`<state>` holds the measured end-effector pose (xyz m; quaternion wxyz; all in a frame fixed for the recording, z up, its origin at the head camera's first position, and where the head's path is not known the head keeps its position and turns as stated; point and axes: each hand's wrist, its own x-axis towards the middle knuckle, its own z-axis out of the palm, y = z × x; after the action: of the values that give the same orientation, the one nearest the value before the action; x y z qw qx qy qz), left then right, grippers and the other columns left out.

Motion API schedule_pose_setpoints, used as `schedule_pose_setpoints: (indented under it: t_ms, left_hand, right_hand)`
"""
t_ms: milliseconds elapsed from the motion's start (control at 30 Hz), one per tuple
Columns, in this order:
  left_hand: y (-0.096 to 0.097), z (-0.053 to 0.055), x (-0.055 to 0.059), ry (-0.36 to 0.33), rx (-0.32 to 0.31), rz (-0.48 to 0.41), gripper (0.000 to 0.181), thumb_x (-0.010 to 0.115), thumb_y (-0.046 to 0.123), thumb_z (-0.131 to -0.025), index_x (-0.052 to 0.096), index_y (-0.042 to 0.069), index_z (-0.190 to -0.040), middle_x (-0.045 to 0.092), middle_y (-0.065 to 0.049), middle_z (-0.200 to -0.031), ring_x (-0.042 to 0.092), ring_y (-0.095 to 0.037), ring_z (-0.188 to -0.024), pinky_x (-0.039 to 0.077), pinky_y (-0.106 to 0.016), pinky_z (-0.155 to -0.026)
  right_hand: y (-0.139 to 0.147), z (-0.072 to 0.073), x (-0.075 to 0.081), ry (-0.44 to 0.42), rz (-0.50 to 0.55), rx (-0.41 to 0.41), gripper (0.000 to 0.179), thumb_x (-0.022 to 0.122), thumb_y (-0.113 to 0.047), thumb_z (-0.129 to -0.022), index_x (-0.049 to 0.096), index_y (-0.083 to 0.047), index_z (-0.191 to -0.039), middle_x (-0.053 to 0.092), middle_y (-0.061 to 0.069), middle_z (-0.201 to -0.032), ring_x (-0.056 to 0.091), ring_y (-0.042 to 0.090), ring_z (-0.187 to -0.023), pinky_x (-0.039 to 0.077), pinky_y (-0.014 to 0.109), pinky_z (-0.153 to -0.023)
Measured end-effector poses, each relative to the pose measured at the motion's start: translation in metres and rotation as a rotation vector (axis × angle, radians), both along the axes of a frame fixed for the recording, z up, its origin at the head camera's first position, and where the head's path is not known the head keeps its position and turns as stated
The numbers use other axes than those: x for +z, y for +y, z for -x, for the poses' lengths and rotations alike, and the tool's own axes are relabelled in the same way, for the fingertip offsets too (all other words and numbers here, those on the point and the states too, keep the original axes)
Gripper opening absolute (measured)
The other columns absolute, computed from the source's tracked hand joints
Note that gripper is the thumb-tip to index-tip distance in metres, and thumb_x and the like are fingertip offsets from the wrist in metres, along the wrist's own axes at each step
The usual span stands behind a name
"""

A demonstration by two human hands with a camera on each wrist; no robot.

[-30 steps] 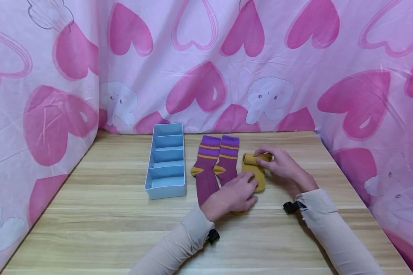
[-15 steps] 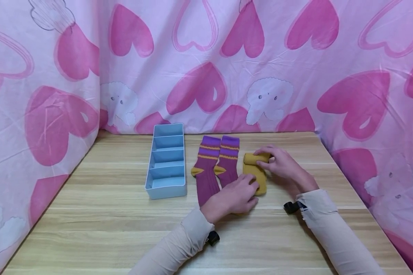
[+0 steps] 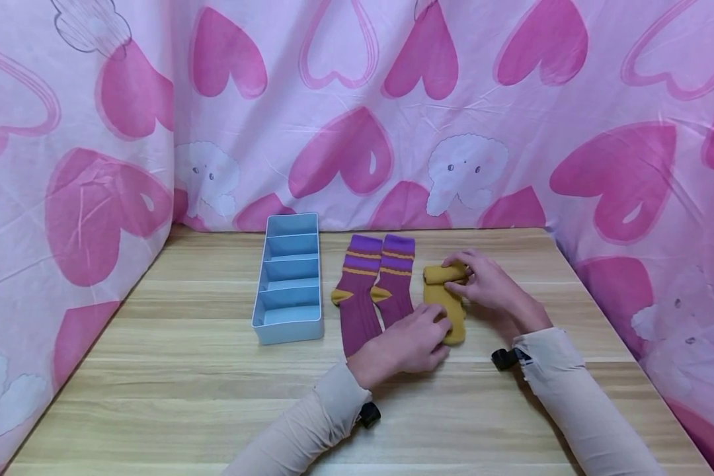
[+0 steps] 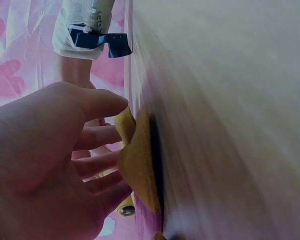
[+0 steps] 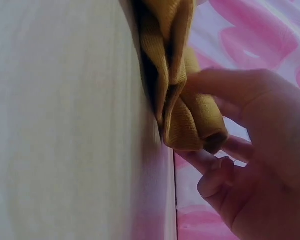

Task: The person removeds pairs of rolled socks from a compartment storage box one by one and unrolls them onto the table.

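A mustard sock bundle (image 3: 443,301) lies on the table with its far end rolled over. My right hand (image 3: 484,284) grips that roll from the right, thumb on the near side and fingers on the far side; the right wrist view shows the layered, folded cloth (image 5: 177,100) between them. My left hand (image 3: 407,340) lies low over the bundle's near left edge, its fingers loosely bent and fingertips at the cloth. Left of the bundle is a pair of maroon socks (image 3: 357,317) with purple striped cuffs and mustard heels; my left hand hides part of their near ends.
A light blue divided box (image 3: 288,334) with several compartments stands left of the maroon socks. Wood-grain tabletop (image 3: 184,396) spreads around everything. A pink heart-patterned curtain (image 3: 345,59) closes off the back and both sides.
The mustard bundle has shifted slightly toward me and to the right, its near end now farther down. My right hand keeps its grip on the roll; my left hand has barely moved.
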<state>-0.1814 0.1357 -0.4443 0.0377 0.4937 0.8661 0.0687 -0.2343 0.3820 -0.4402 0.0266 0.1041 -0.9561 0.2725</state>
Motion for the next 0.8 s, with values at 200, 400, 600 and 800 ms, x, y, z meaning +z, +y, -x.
schedule_pose_setpoints:
  t_ms: [200,400,600,800]
  left_hand:
    - [0.0008,-0.002,0.0007,-0.009,-0.014,-0.007,0.039,0.061,0.038,-0.11,0.066,0.015,-0.141,0.055,-0.002,-0.149,0.055,-0.018,-0.13,0.05,-0.026,-0.113]
    - [0.0016,-0.003,-0.0004,0.0,-0.025,-0.004,0.035,0.061,0.037,-0.11,0.068,0.016,-0.138,0.058,-0.001,-0.143,0.056,-0.018,-0.126,0.051,-0.026,-0.109]
    - [0.0019,-0.0035,-0.0016,0.022,-0.032,0.01,0.035,0.062,0.039,-0.109,0.068,0.017,-0.136,0.06,-0.001,-0.141,0.056,-0.018,-0.125,0.051,-0.026,-0.109]
    - [0.0021,-0.0039,-0.0006,0.033,-0.034,0.02,0.035,0.062,0.04,-0.109,0.068,0.018,-0.136,0.059,-0.001,-0.142,0.055,-0.018,-0.125,0.051,-0.026,-0.109]
  right_hand:
    - [0.001,-0.0004,-0.0017,0.008,-0.066,-0.021,0.032,0.075,-0.015,-0.102,0.074,-0.016,-0.134,0.054,0.017,-0.154,0.06,0.041,-0.128,0.052,0.062,-0.108]
    - [0.0011,0.0013,-0.0024,0.001,-0.087,-0.01,0.035,0.072,-0.015,-0.103,0.073,-0.007,-0.138,0.057,0.02,-0.149,0.052,0.045,-0.141,0.039,0.069,-0.12]
    - [-0.0015,0.0037,-0.0039,-0.006,-0.012,-0.031,0.036,0.071,-0.014,-0.104,0.066,-0.01,-0.139,0.067,0.016,-0.137,0.061,0.038,-0.13,0.048,0.063,-0.112]
    - [-0.0027,0.0048,-0.0034,0.025,-0.009,-0.066,0.016,0.071,-0.017,-0.104,0.065,-0.017,-0.119,0.071,0.009,-0.119,0.065,0.032,-0.114,0.053,0.056,-0.101]
